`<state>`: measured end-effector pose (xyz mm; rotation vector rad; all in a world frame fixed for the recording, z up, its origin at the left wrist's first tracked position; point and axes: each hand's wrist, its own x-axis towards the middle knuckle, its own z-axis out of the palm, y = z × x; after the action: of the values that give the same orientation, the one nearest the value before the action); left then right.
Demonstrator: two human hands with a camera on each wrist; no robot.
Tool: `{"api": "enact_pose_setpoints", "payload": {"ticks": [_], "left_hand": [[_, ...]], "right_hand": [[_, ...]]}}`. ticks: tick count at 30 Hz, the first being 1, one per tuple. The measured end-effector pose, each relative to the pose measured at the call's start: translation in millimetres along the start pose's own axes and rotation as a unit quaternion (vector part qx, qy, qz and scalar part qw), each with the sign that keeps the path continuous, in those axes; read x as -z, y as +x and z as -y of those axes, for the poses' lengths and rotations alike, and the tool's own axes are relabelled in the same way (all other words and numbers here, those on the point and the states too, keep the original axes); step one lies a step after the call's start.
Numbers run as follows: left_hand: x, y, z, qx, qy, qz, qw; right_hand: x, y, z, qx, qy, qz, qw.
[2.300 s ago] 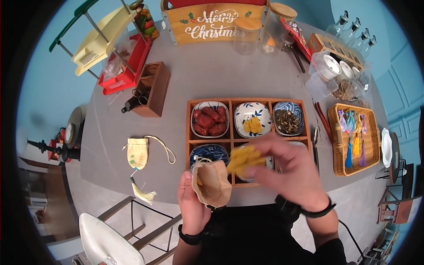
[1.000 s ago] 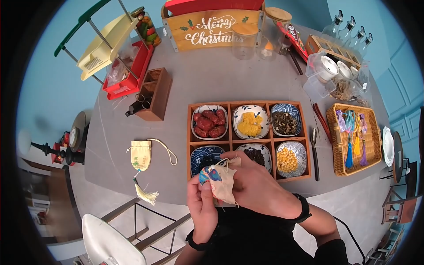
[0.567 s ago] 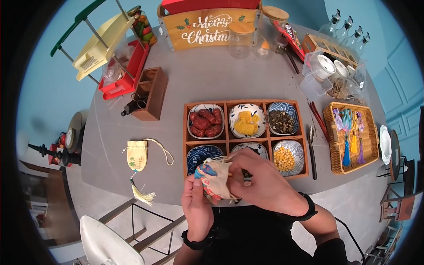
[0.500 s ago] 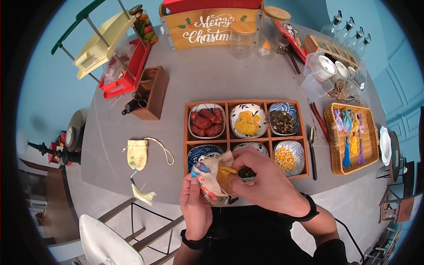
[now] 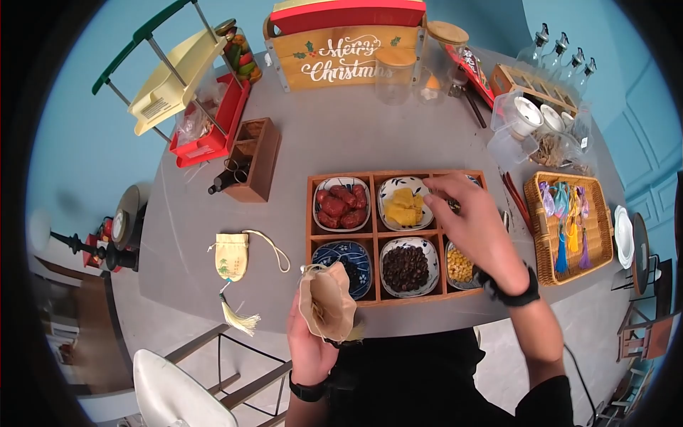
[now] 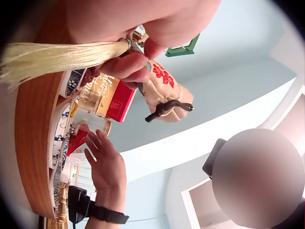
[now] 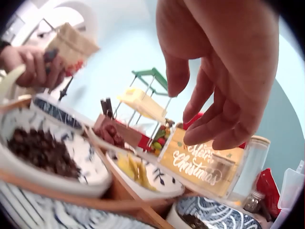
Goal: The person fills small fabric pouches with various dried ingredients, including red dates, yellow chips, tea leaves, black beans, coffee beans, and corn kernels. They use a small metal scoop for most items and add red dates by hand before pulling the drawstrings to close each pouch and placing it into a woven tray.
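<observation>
Left hand [image 5: 309,349] is gripping one pouch [image 5: 326,302] by the near table edge [image 5: 405,317]. Right hand [image 5: 484,228], loose-fingered, is hovering above one six-bowl tray [image 5: 311,213].

Black top [image 5: 416,381], black wrist straps [image 5: 525,293]

Light-blue walls [image 5: 78,142], panelled far right. Pale floor [image 5: 142,324]. Grey table [image 5: 398,135], white-seated chair [image 5: 171,391] lower left, brown chair [image 5: 644,324] at right.

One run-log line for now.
left hand: holds drawstring pouch, mouth open | right hand: empty, over divided wooden tray | yellow chunks: in bowl, back row middle
</observation>
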<state>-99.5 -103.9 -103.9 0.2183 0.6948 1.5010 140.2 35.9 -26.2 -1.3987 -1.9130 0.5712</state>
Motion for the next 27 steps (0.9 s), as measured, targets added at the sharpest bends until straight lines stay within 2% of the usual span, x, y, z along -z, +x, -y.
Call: {"api": "enact_pose_setpoints", "payload": {"ticks": [2,4,5,8,10,11,13,15,17,19,20,23,25,27], "left_hand": [[-10.6,-1.9,0.0,-0.011,0.008,-0.017,1.000],[-24.0,1.3,-1.3,-0.045,0.071,0.038,0.996],[-25.4,2.2,0.0,-0.046,0.073,0.037,0.996],[-30.3,2.6,3.5,-0.040,0.151,0.062,0.986],[-28.5,-2.2,3.2,-0.032,0.132,0.044,0.990],[-27.8,-3.2,1.8,-0.025,0.110,0.027,0.993],[-27.9,-5.8,-8.2,-0.007,0.115,0.014,0.993],[-25.5,-9.5,-14.8,0.010,0.120,-0.004,0.993],[-21.9,-11.2,-18.7,-0.058,0.155,0.001,0.986],[-22.7,-16.0,-29.2,-0.087,0.186,-0.042,0.978],[-18.1,-17.3,-35.5,-0.110,0.188,-0.074,0.973],[9.3,-14.9,-64.2,-0.182,0.220,-0.146,0.947],[19.8,-12.3,-87.1,-0.220,0.244,-0.183,0.927],[24.4,0.7,-109.3,-0.230,0.254,-0.195,0.919]], "right_hand": [[9.1,-25.1,30.8,-0.145,0.197,0.067,0.967],[4.5,-54.4,45.7,-0.130,0.288,0.182,0.931],[-2.8,-63.1,47.6,-0.135,0.314,0.234,0.910],[-21.0,-70.8,64.7,-0.148,0.330,0.212,0.908],[-31.4,-71.3,61.2,-0.243,0.365,0.198,0.877],[-31.6,-70.6,62.1,-0.239,0.367,0.200,0.877],[-30.9,-69.9,63.6,-0.178,0.347,0.192,0.901],[-32.5,-70.0,67.6,-0.165,0.343,0.195,0.904],[-38.0,-69.7,69.2,-0.148,0.344,0.199,0.906],[-48.0,-72.7,68.0,-0.148,0.373,0.160,0.902],[-50.6,-75.5,66.9,-0.128,0.347,0.141,0.918],[-38.8,-81.3,62.5,-0.125,0.359,0.147,0.913],[-19.4,-85.2,62.0,-0.154,0.352,0.161,0.909],[-6.5,-92.5,57.2,-0.194,0.390,0.101,0.894]]}}
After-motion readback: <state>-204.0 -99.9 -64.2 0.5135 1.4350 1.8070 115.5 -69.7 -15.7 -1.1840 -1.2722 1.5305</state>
